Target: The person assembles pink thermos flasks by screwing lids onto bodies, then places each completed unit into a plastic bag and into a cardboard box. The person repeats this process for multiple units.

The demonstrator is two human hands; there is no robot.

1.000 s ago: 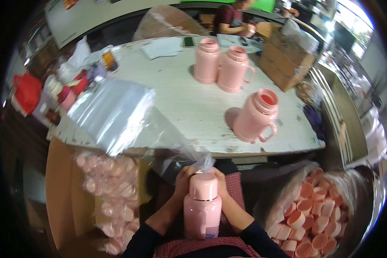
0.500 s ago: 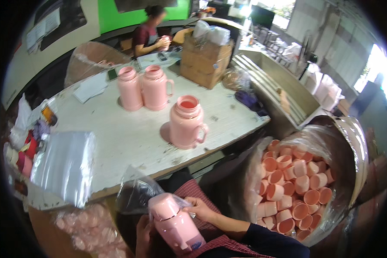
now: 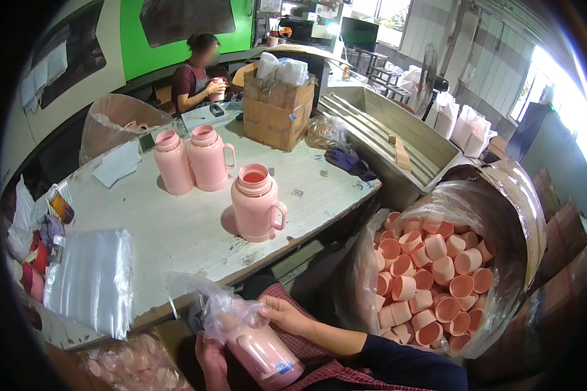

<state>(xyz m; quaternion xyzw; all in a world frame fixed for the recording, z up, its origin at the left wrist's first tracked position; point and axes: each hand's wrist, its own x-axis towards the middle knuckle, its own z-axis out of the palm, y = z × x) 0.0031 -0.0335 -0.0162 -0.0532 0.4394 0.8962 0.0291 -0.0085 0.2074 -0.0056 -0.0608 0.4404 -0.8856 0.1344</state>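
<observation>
While the pink flask [image 3: 262,355] tilted over the lap [image 3: 329,376], its top under a clear bag [image 3: 216,306] (covering seemed part-done), the right hand [image 3: 288,317] pinched the plastic; the left hand [image 3: 211,357] had an unclear grip. Three lidless flasks [image 3: 254,210] stood unbagged on the bench [image 3: 163,260].

The held flask [image 3: 264,358] looks smooth, glossy plastic; the bag [image 3: 219,307], crinkled film; the box [image 3: 275,118], matt cardboard.
</observation>
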